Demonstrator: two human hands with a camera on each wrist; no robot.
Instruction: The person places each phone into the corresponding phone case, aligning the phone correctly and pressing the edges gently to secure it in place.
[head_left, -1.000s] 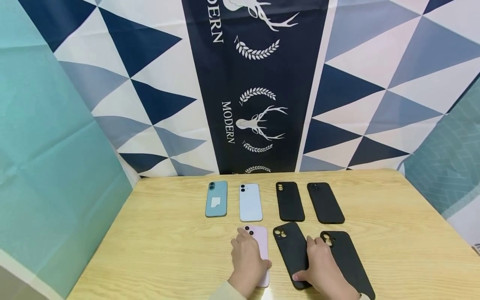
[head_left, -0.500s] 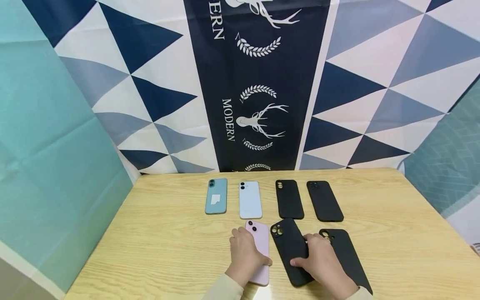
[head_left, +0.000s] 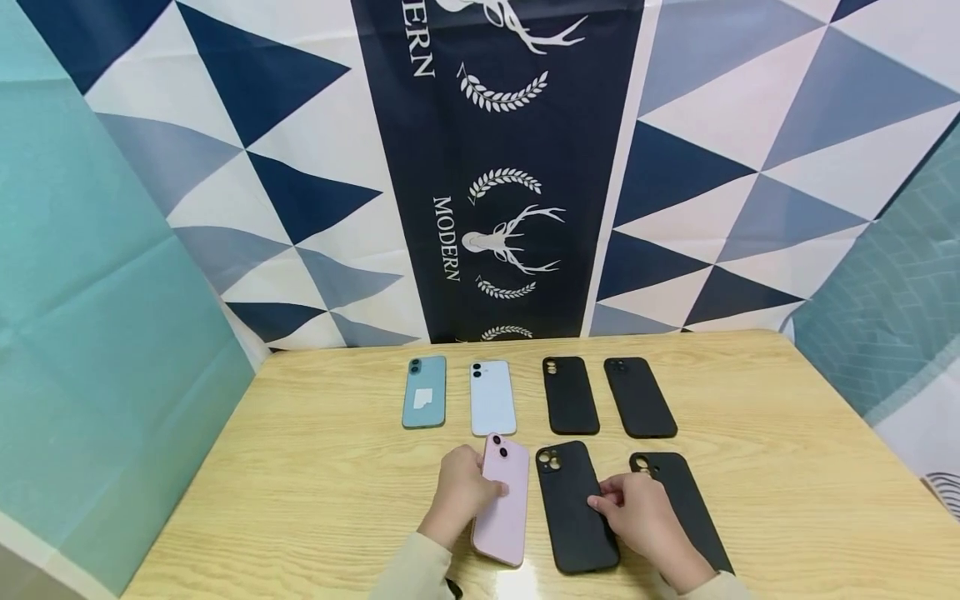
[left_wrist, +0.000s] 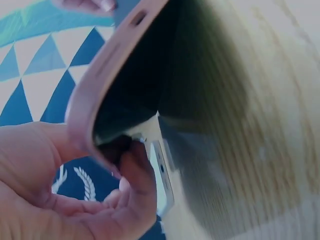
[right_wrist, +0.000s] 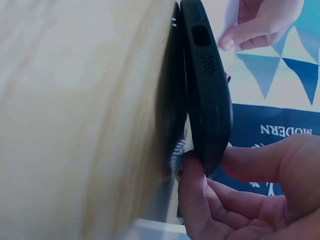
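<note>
My left hand point(head_left: 462, 490) pinches a pink smartphone point(head_left: 504, 508) along its left edge, thumb on the back and fingers under the side. In the left wrist view the phone point(left_wrist: 82, 107) is raised off the table, its dark screen side facing down. My right hand point(head_left: 643, 510) pinches the right edge of a black phone case point(head_left: 576, 512) between thumb and fingers. The right wrist view shows this case point(right_wrist: 212, 95) lifted at a tilt, with its bottom port cutout visible. A second black case point(head_left: 688, 500) lies partly hidden behind the right hand and wrist.
On the wooden table point(head_left: 315, 475), a teal phone point(head_left: 424, 379) with a white patch and a pale blue phone point(head_left: 493, 400) lie at the back. Right of them lie two more black cases, one point(head_left: 572, 396) with open camera holes and another point(head_left: 640, 398). A patterned cloth point(head_left: 510, 142) hangs behind.
My left hand has lifted the pink phone and shifted left, exposing more of its back. My right hand has changed to an edge pinch, and the black case is turned more upright in view.
</note>
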